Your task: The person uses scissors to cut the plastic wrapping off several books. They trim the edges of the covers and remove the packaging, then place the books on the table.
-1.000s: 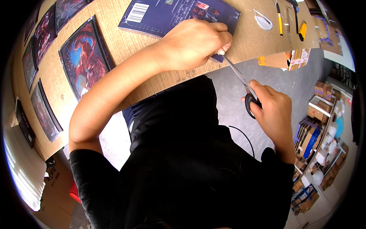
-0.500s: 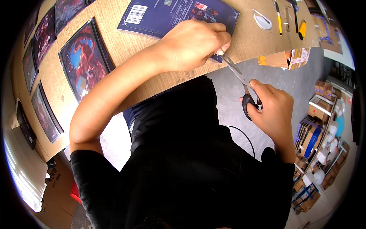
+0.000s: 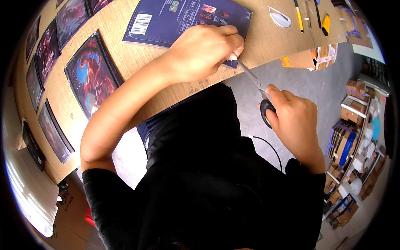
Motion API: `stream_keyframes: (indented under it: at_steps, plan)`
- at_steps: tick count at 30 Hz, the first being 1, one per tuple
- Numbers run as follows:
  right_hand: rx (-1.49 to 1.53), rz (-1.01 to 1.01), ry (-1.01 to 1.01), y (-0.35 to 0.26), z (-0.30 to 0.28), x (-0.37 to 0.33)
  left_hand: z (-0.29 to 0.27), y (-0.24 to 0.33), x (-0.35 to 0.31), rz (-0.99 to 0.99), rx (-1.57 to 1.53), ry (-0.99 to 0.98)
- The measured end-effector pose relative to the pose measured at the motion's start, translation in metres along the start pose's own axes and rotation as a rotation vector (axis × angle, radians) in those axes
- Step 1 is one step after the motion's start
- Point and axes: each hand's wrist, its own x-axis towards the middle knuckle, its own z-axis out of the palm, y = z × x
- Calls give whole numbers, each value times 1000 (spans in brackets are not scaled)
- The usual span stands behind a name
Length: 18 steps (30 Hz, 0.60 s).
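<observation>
A flat dark blue package (image 3: 164, 21) with a barcode and small pictures on it lies on the wooden table, its near right corner at the table's edge. My left hand (image 3: 206, 50) rests over that corner, thumb and fingers pinched together. What the pinch holds is hidden beneath the fingers. Below and to the right, my right hand (image 3: 291, 112) grips a pair of scissors (image 3: 252, 78) by its black handles. The blades point up and left, their tips at my left fingertips and the package corner.
Several dark picture-covered packages, one with a red figure (image 3: 92, 73), lie at the left of the table (image 3: 146, 104). At the far right are a clear teardrop-shaped item (image 3: 279, 18), a yellow pen (image 3: 299, 16) and a yellow-handled tool (image 3: 326, 25). A cardboard box (image 3: 308, 59) stands below the edge.
The scissor blades look closer together than before. Both hands and the package sit slightly further left in the picture, as the whole view has shifted a little. My left pinch stays at the corner.
</observation>
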Motion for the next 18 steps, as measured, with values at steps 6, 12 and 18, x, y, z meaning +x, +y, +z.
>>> stream_keyframes:
  at_steps: [6, 12, 18]
  plan:
    - [45, 67, -11, 4, 2, -3, 1, -1, 1, -14, -8, -25]
    - [47, 36, 63, 6, 2, -1, -3, 2, 2, -17, -38, -21]
    - [25, 42, 100, 0, 8, 0, -3, 3, 4, -32, -43, -38]
